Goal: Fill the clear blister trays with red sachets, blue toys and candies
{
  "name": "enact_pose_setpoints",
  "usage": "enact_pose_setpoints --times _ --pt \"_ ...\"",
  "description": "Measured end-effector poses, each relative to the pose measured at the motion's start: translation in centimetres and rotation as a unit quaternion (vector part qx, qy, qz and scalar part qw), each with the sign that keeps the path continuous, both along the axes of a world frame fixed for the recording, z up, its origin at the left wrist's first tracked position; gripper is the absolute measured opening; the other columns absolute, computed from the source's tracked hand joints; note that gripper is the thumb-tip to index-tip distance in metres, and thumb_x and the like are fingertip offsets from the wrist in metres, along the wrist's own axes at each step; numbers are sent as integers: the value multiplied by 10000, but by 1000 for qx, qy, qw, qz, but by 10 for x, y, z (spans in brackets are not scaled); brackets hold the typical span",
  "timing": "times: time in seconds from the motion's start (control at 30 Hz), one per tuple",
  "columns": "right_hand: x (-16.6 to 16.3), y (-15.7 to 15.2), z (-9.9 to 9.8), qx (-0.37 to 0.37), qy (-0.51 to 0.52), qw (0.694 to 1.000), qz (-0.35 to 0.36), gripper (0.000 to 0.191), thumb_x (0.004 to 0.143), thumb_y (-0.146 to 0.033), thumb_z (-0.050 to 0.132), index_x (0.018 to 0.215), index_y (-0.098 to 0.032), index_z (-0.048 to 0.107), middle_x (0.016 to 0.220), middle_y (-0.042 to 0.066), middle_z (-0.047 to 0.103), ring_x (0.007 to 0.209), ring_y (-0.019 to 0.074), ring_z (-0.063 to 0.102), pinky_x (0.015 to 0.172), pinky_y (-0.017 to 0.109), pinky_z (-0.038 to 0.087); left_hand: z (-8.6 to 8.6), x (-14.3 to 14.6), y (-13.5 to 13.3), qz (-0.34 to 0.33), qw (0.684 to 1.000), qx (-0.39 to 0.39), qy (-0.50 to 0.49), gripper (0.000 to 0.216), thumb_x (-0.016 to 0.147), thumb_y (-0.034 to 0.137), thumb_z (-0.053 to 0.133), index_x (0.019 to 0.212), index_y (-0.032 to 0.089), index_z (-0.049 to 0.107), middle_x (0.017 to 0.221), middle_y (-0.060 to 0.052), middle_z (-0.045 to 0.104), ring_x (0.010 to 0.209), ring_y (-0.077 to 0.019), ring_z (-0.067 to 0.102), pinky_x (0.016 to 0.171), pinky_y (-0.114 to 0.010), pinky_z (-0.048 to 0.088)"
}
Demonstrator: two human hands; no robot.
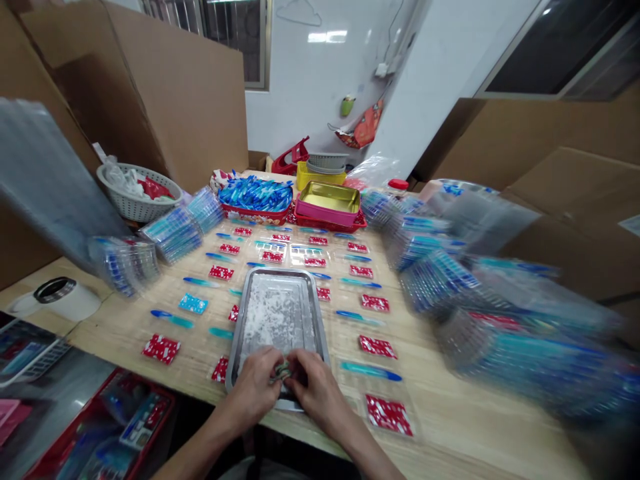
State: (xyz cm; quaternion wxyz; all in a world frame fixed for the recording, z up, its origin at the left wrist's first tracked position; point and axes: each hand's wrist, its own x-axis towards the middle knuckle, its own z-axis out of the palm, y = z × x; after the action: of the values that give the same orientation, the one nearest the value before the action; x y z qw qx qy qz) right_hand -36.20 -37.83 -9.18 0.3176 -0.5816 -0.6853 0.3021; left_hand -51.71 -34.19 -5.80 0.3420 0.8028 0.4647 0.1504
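Over the near end of a grey metal tray (273, 313), dusted with white powder, my two hands come together. Between their fingertips is a small greenish, crumpled-looking thing (281, 371), too blurred to name. My left hand (260, 380) pinches it from one side, and my right hand (313, 380) has its fingers curled against it from the other. Around the tray lie clear plastic packs, each with a blue pen (373, 371) and a small red patterned card (389, 413). One pack at the left has a blue patterned card (193, 303).
A red tray of blue pens (256, 195) and a gold-lined pink tin (330, 200) stand at the back. Stacked plastic packs (440, 280) line the right side, more the left. A white basket (140, 193) and a white mug (67, 298) are at the left. Cardboard boxes (175, 87) rise behind.
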Motion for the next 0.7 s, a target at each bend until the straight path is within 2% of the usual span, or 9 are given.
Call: enact_pose_setpoints --times 0.17,0.37,0.5,0.7 --pt "-2 -1 -2 5 2 1000 1 216 715 -14 527 820 -203 520 787 7 575 765 176 523 674 285 398 0 3 -2 -3 1000 -8 22 216 633 30 484 778 188 513 807 -12 553 771 -164 510 699 -270 371" --pt "-2 -1 4 4 16 1000 -3 205 714 -32 531 836 -198 526 788 12 578 776 185 543 698 300 422 -2 1 -4 -11 1000 3 28 268 654 -13 422 803 182 529 837 -34 584 823 -184 546 748 -292 400" --pt "-3 -2 4 12 37 999 8 310 680 2 517 906 -210 540 822 11 613 792 185 556 726 303 434 -5 -4 -3 -10 1000 5 29 297 654 0 438 860 183 550 896 -44 597 897 -200 557 793 -310 412" --pt "-11 -1 4 3 20 1000 1 322 641 36 497 852 -204 536 804 13 610 798 194 550 711 300 422 -6 -6 -4 0 1000 -3 17 320 640 -9 442 862 192 555 814 -13 574 813 -170 557 764 -282 426"
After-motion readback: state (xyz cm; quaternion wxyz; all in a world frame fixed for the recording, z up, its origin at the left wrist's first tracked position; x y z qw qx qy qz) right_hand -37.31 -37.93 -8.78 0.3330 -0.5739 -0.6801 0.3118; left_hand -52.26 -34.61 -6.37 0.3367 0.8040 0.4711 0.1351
